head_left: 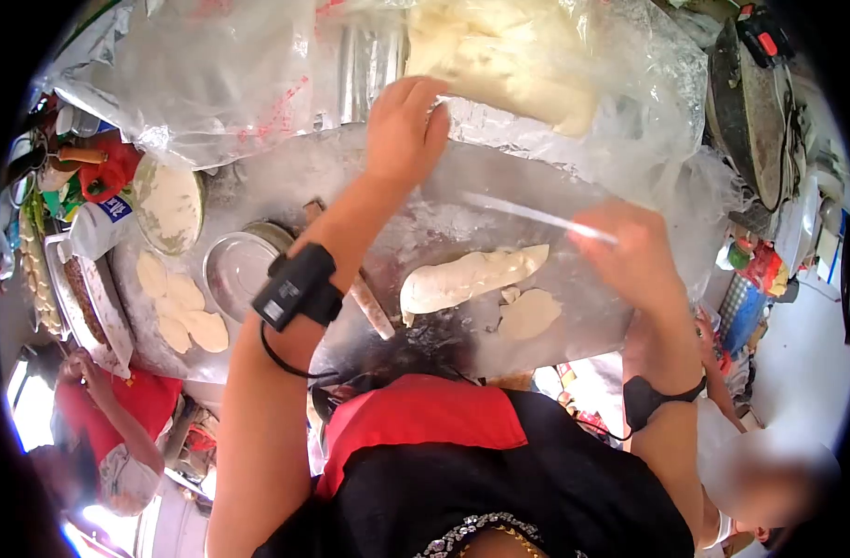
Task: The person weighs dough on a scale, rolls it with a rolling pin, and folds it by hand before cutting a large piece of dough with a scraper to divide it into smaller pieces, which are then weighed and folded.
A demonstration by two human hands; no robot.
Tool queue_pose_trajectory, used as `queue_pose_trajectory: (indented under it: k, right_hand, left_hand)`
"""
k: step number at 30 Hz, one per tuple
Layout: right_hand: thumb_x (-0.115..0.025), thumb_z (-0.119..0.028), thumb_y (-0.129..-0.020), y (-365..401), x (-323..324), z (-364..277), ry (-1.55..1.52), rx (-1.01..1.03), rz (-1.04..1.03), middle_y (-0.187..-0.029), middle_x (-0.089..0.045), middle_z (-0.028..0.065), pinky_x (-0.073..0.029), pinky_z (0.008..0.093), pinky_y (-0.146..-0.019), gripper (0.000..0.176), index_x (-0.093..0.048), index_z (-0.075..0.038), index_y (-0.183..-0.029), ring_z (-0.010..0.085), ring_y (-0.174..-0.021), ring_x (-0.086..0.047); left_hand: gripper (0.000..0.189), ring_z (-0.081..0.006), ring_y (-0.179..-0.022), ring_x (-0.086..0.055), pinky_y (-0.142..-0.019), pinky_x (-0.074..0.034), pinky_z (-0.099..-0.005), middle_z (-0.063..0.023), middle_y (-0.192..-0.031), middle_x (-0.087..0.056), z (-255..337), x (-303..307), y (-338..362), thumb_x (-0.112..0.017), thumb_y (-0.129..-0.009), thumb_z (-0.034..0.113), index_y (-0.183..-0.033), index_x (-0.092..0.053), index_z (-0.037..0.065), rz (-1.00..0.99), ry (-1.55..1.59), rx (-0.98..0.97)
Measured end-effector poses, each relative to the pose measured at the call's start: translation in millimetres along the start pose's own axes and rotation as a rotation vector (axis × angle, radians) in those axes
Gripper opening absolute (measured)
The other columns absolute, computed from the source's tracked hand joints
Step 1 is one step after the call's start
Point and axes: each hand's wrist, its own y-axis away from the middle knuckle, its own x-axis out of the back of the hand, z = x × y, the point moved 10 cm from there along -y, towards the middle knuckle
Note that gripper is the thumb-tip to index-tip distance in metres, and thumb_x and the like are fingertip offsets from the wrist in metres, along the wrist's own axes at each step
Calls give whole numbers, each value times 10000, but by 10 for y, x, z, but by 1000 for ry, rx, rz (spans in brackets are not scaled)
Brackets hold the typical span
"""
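Note:
My left hand (406, 130) is at the front edge of the clear plastic sheet (230, 84), its fingers curled on the plastic. Beneath that sheet lies a large slab of pale dough (509, 60). My right hand (630, 246) is closed round a long, thin, pale knife (541, 219), blurred by motion, its blade pointing left over the metal table (592, 316). Below the blade rests a long roll of dough (471, 281), apart from both hands. Beside the roll is a flat piece of dough (530, 314) with small scraps.
A rolling pin (373, 307) lies under my left forearm. To the left are a metal bowl (244, 274), a round dish of flour (167, 205), several flat dough rounds (183, 298) and a tray (95, 307). People are at the lower left and lower right.

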Motion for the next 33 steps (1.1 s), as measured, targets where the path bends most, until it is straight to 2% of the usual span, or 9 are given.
queue_pose_trajectory:
  k: [3,5,10,15,18,21,23,28,33]
  right_hand:
    - [-593,-117,-759,-265,57,-233,114,102,219,-749,-609,79,-472,385,-586,86,-595,-77,-835,276,-709,-611]
    - [-614,-78,-740,-487,-218,-313,191,82,117,-794,-624,69,-480,375,-633,126,-596,-84,-865,274,-738,-614]
    - [-579,-149,-799,-1243,-725,-165,447,-78,-31,-833,-651,102,-488,395,-681,179,-618,-116,-971,286,-806,-624]
    - [-565,-225,-817,-1481,-54,299,373,-200,108,-855,-657,129,-494,420,-698,246,-632,-154,-1042,310,-788,-627]
    - [-578,-237,-812,-1235,-279,182,512,-22,52,-857,-657,136,-492,418,-714,251,-629,-138,-1036,315,-802,-628]
    - [-599,-245,-806,-1255,-219,535,574,-240,-70,-868,-658,129,-489,410,-723,266,-623,-145,-1052,317,-821,-624]
    - [-578,-168,-796,-1340,171,542,514,-247,94,-875,-659,107,-496,411,-697,175,-630,-137,-960,294,-821,-634]
    - [-542,-142,-826,-1314,278,739,749,-66,144,-836,-630,74,-486,396,-659,76,-602,-125,-869,272,-794,-606]
    - [-554,-89,-796,-697,32,269,522,199,356,-802,-615,41,-486,381,-651,72,-597,-126,-839,244,-793,-594]
  left_hand:
    - [371,-314,-1026,-534,-898,-376,-452,-127,-1033,-609,-216,175,274,-486,-825,82,-1195,-477,57,107,-198,41]
    - [445,-313,-1092,-517,-955,-347,-452,-138,-1097,-597,-477,194,350,-459,-832,57,-1272,-393,40,-15,-221,185]
    - [460,-290,-1229,-442,-1030,-307,-433,-157,-1243,-532,-528,233,398,-454,-833,40,-1284,-369,20,21,-416,146]
    - [444,-277,-1255,-418,-1047,-288,-446,-164,-1249,-528,-576,174,368,-443,-851,68,-1286,-368,24,-20,-417,187]
    - [433,-268,-1272,-397,-1057,-276,-443,-165,-1254,-524,-596,133,342,-431,-865,96,-1287,-367,24,-66,-425,228]
    - [439,-257,-1280,-387,-1067,-265,-430,-149,-1267,-520,-535,131,357,-431,-862,103,-1290,-378,21,-55,-400,219]
    - [453,-262,-1283,-384,-1064,-268,-439,-143,-1279,-511,-472,58,377,-431,-862,103,-1303,-372,18,-139,-346,208]
    - [517,-296,-1271,-388,-1050,-296,-443,-183,-1298,-474,-146,-121,439,-484,-841,118,-1328,-350,7,-216,-285,76]
    - [570,-335,-1251,-395,-1031,-308,-458,-179,-1326,-437,210,-141,802,-595,-795,212,-1289,-398,8,-318,-198,58]
